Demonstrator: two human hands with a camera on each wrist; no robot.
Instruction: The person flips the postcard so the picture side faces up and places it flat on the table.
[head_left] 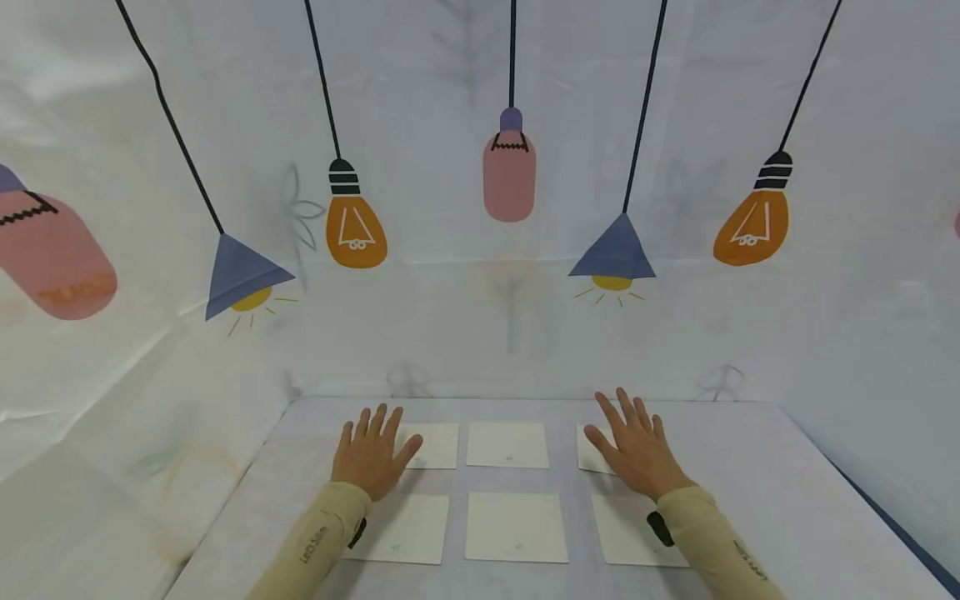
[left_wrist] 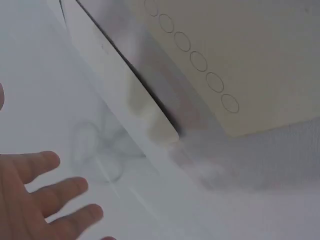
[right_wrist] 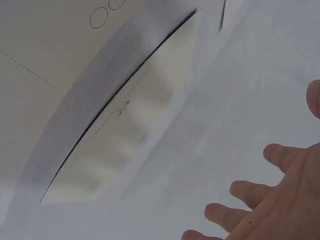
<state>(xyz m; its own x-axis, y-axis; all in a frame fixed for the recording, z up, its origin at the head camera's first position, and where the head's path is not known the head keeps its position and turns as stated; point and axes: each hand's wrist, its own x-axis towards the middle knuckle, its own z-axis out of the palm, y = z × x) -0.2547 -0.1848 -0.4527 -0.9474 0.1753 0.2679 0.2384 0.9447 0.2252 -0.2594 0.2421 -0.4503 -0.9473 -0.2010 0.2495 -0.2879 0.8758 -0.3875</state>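
Both hands hover palm down over a white table, fingers spread and holding nothing. My left hand (head_left: 370, 454) is above the back-left cream card (head_left: 438, 446), partly covering it in the head view. My right hand (head_left: 637, 450) hangs above the back-right card (head_left: 592, 450), hiding much of it. Between them lies the back-middle card (head_left: 507, 444). In the front row are a left card (head_left: 408, 529), a middle card (head_left: 516, 527) and a right card (head_left: 622, 529). The left wrist view shows a row of printed circles on one card (left_wrist: 270, 60); dashed lines mark a card (right_wrist: 150, 90) in the right wrist view.
A white sheet (head_left: 450, 333) printed with hanging lamps and bulbs rises behind the table (head_left: 750, 500) and along its sides. Dark bands (head_left: 360, 533) sit at both sleeved wrists. A dark blue strip (head_left: 892, 521) runs along the table's right edge.
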